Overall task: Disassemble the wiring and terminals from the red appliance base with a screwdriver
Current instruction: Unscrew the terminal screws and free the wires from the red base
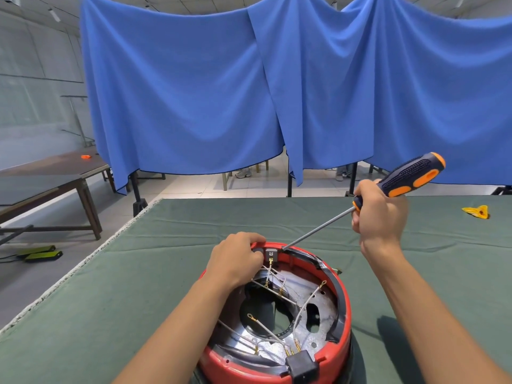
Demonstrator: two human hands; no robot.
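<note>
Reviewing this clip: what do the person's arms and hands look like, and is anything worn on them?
Both forearms are bare up to the frame's edge, with no sleeves in view. The left hand and right hand wear no gloves, rings, watch or wristband that can be seen.

Place: workshop hall.
Signs: green-clothed tabletop (194, 225), hung blue drapes (277, 92), wooden side tables (55, 178), tiled floor (194, 187).

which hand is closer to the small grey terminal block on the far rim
Left. The left hand touches the grey terminal block; the right hand is up and right, holding the screwdriver.
</note>
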